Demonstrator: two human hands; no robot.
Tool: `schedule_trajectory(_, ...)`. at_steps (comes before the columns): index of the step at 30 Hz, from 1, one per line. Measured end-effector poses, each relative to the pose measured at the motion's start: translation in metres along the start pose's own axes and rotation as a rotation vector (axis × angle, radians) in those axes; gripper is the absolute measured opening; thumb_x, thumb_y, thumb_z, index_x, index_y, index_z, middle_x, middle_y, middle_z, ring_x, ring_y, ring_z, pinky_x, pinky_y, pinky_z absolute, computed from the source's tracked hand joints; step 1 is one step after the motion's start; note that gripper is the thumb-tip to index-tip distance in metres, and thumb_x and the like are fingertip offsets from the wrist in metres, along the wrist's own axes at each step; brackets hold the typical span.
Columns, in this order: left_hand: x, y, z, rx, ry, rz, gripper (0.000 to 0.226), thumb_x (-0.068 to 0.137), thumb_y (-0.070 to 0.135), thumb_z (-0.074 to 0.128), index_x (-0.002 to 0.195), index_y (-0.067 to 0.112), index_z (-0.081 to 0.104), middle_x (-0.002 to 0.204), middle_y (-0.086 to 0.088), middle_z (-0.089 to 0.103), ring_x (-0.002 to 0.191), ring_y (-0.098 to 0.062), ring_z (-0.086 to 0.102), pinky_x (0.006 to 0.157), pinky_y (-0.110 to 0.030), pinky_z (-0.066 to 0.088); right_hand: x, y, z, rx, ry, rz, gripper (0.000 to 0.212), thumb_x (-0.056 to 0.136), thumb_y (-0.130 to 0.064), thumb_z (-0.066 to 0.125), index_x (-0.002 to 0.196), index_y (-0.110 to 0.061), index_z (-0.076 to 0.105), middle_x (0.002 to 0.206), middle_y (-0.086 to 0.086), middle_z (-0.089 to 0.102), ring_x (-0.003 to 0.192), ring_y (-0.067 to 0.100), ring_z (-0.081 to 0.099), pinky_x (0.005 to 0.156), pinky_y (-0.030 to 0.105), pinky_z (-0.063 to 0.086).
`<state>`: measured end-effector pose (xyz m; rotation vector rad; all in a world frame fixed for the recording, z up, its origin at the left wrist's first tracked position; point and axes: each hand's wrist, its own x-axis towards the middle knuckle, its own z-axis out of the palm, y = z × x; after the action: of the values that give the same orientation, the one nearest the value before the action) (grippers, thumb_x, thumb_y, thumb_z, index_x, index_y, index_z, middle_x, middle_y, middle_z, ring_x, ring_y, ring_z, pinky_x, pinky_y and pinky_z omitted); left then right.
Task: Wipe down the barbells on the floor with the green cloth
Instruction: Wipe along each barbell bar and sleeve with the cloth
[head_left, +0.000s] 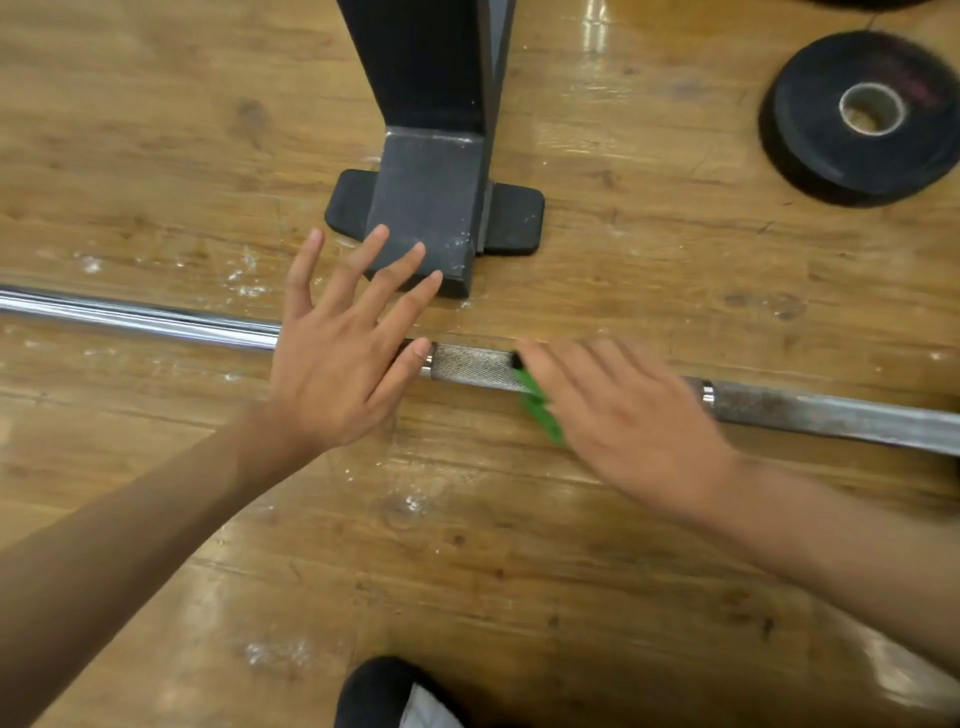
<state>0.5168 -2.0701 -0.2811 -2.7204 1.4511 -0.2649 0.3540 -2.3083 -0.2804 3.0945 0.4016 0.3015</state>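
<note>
Barbell (470, 366) lies on wooden floor (467, 545). Left hand (337, 364) rests flat on it, fingers spread. Right hand (613, 410), blurred, fingers straight, presses green cloth (540, 410) onto bar.

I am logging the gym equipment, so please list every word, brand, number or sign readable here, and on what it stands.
No text here is legible.
The weight plate bears faint reddish marks, too blurred to read.
The barbell and the black stand show no marking.
</note>
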Motion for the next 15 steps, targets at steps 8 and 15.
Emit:
schedule_trajectory(8, 0.001, 0.002, 0.007, 0.021, 0.082, -0.014, 0.058, 0.110, 0.043, 0.025, 0.147, 0.013, 0.058, 0.154, -0.002, 0.056, 0.155, -0.032, 0.034, 0.123, -0.069, 0.013, -0.048, 0.050, -0.010, -0.146, -0.072, -0.038, 0.056, 0.103, -0.010, 0.055, 0.152, 0.012, 0.036, 0.120, 0.026, 0.061, 0.100, 0.042, 0.060, 0.091, 0.048, 0.044)
schedule_trajectory(15, 0.002, -0.001, 0.006, 0.033, 0.048, -0.003, 0.061, 0.112, 0.045, 0.021, 0.151, 0.013, 0.054, 0.156, -0.002, 0.053, 0.156, -0.030, 0.031, 0.124, -0.067, 0.010, 0.036, 0.011, 0.007, 0.017, -0.046, -0.348, 0.049, 0.109, -0.009, 0.040, 0.156, 0.005, 0.033, 0.146, 0.021, 0.053, 0.128, 0.038, 0.055, 0.109, 0.046, 0.046)
